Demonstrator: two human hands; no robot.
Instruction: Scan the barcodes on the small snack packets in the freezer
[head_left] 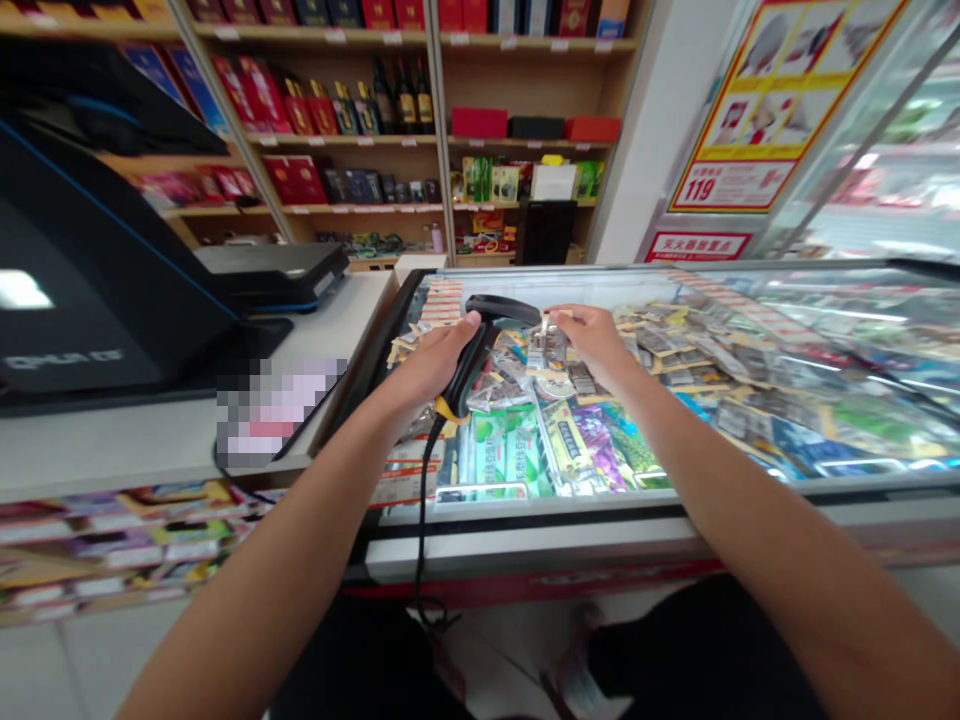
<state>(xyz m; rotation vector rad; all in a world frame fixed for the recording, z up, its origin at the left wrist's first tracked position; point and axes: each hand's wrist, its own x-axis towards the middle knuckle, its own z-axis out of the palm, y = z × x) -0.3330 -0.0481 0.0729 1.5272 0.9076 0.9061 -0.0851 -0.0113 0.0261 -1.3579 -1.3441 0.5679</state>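
Black plastic made up the barcode scanner (480, 345), which the left hand (435, 362) held by the handle, fingers wrapped fully around the grip and thumb lying along its side. The scanner's head pointed to the right, toward the right hand (592, 340), and its dark cord (422, 500) hung down from the yellow-trimmed base of the handle over the front edge of the freezer (525, 545). The right hand rested on the freezer's glass lid, palm down, with the thumb and forefinger pinched on a small packet (546, 345) just beside the scanner's head; the other fingers were curled loosely. How firmly the packet was gripped could not be told. Beneath the glass lay many flat packets in green, purple and grey. To the left of the freezer stood a white counter (150, 440) carrying a black till screen (82, 270), and a flat black device (270, 272) sat behind it. Wooden shelves (345, 140) along the back wall held red boxes and dark bottles. A red and yellow poster (772, 100) hung on the wall at the right.
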